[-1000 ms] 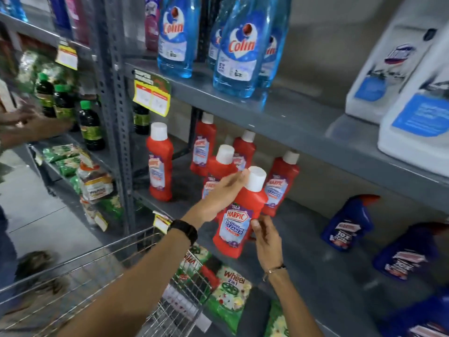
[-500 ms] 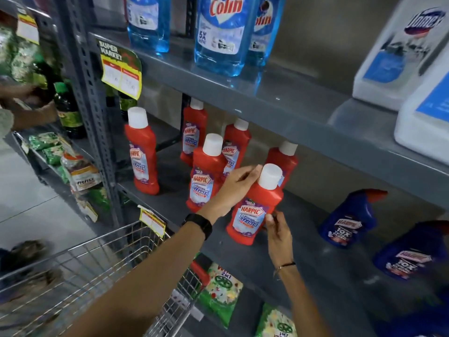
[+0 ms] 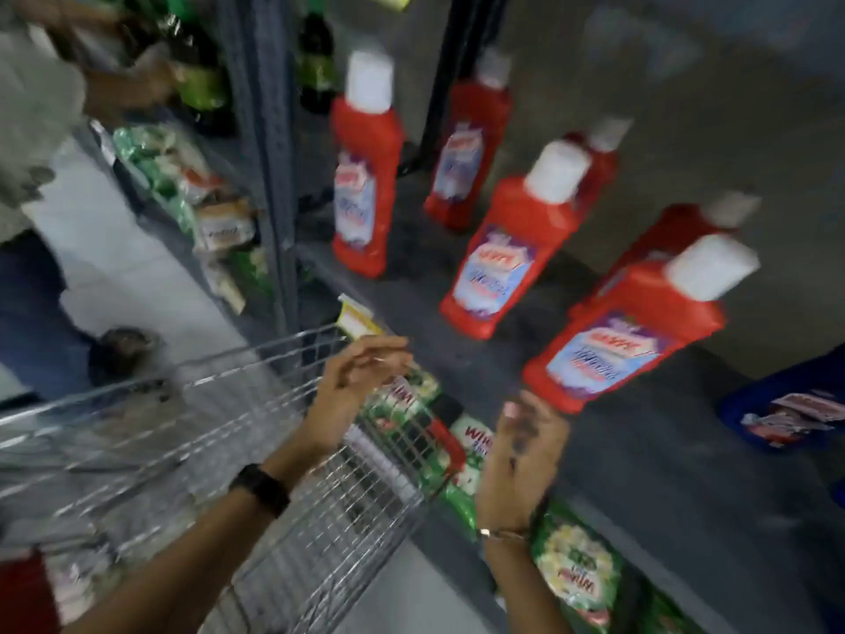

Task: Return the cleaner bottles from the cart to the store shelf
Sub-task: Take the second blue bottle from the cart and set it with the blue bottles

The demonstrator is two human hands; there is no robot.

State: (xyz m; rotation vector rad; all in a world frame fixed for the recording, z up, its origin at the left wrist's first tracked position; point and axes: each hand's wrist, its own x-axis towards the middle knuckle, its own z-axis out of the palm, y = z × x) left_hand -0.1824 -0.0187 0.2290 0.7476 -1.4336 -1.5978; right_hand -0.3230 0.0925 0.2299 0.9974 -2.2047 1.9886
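Several red cleaner bottles with white caps stand on the grey shelf (image 3: 640, 450). The nearest red bottle (image 3: 626, 331) stands at the front right, free of both hands. Another front bottle (image 3: 507, 249) stands left of it, and a third (image 3: 366, 176) is near the shelf post. My left hand (image 3: 361, 377) hovers open above the wire cart (image 3: 274, 427), fingers apart. Just below the nearest bottle, my right hand (image 3: 521, 455) is open and holds nothing. A red object (image 3: 23, 592) shows low in the cart at the bottom left, blurred.
Blue bottles (image 3: 786, 414) lie on the shelf at the right edge. Green detergent packs (image 3: 576, 574) fill the shelf below. A grey upright post (image 3: 270, 144) divides the shelving. Another person's arm (image 3: 119, 89) reaches among dark green bottles (image 3: 201, 80) at the upper left.
Both hands have let go of the red bottle, which now stands on the shelf. They drew back toward the cart, and the view tilted down and left.
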